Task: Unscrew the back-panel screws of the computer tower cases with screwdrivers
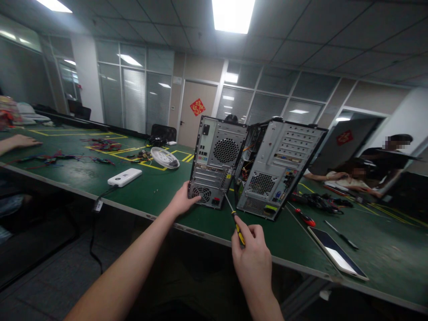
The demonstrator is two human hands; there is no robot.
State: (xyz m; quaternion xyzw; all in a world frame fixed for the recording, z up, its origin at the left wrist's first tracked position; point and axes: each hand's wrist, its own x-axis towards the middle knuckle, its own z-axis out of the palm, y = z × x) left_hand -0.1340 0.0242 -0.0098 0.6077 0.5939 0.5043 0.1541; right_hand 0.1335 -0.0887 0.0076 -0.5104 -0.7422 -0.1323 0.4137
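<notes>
Two grey computer tower cases stand upright on the green table (83, 178), rear panels toward me. My left hand (182, 201) grips the lower left corner of the left case (216, 160), fingers wrapped round its edge. My right hand (251, 256) is closed on a screwdriver (235, 220) with a yellow and black handle. Its thin shaft points up toward the lower right edge of that case. The right case (277, 171) stands tilted beside it, its side open toward the left case.
A white power bank (124, 177) with a cable, a small white fan (164, 157) and coloured wires (103, 145) lie at left. A red-handled screwdriver (302, 216), a tablet (336, 254) and a black tool (341, 235) lie at right. Other people sit at far right; another person's hand (20, 141) rests at far left.
</notes>
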